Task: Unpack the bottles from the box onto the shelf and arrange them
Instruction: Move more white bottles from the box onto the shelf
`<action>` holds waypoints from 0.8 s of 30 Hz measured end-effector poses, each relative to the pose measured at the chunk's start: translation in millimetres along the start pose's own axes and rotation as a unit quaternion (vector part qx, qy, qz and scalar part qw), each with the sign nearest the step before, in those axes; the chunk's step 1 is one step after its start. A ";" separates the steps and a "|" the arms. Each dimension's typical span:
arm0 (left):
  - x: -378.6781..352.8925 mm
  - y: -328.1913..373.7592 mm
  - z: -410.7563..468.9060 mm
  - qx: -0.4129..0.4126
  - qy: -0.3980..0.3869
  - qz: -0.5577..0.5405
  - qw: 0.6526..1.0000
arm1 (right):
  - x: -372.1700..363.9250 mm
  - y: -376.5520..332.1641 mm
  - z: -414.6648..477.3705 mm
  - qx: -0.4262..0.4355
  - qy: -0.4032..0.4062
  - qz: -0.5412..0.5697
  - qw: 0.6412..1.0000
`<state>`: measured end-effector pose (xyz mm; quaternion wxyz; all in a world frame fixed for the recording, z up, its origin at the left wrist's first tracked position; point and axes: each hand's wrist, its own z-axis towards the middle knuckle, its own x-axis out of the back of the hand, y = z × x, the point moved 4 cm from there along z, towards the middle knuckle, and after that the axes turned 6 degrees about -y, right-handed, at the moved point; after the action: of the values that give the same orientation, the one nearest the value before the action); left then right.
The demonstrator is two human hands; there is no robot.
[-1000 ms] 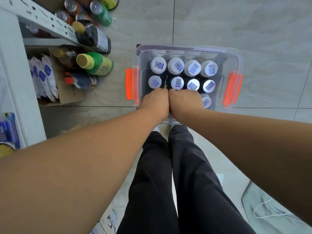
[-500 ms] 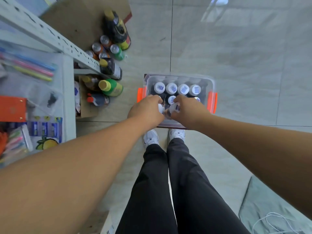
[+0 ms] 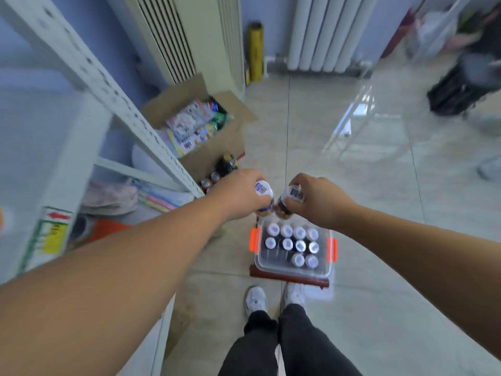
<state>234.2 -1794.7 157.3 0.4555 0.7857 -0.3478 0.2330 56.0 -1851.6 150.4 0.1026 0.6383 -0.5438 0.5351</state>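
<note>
Bare left forearm point(image 3: 113, 270) and bare right forearm point(image 3: 423, 256), no sleeves, watch or rings visible. Left hand point(image 3: 238, 194), right hand point(image 3: 320, 199) ungloved. Loose black fabric trousers point(image 3: 284, 346). White lace-up trainers with grey panels point(image 3: 256, 299). Edges motion-blurred.

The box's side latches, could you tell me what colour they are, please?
Bright orange latches, seen in the head view.

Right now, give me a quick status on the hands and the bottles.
Left hand and right hand each grip one bottle above the box. Ten bottles remain inside. Shelf to the left; nothing blocking.
</note>
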 end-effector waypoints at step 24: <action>300.6 93.8 -357.6 0.124 0.327 -0.012 0.937 | 260.1 -375.9 -103.8 0.488 0.146 -0.070 0.858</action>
<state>340.7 -1613.5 584.9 0.4456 0.7207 -0.1387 0.5126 256.2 -1783.9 568.8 -0.1066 0.5576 -0.1456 0.8103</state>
